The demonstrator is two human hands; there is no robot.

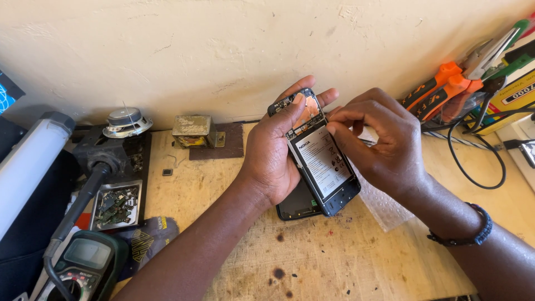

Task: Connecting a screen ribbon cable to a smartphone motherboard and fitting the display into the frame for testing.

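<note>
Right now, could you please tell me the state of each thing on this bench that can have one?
Phone: back cover off, battery exposed, held tilted.
Back cover: detached, lying on the bench under the phone.
Left hand: gripping the phone.
Right hand: fingertips pinched at the battery's top edge.
Multimeter: display blank.
Pliers: closed, lying unused.

The left hand (pixel 273 153) cradles a black opened phone with white-labelled battery (pixel 320 159) above the scuffed wooden bench (pixel 312 256); the right hand (pixel 379 142) pinches its upper edge.
</note>
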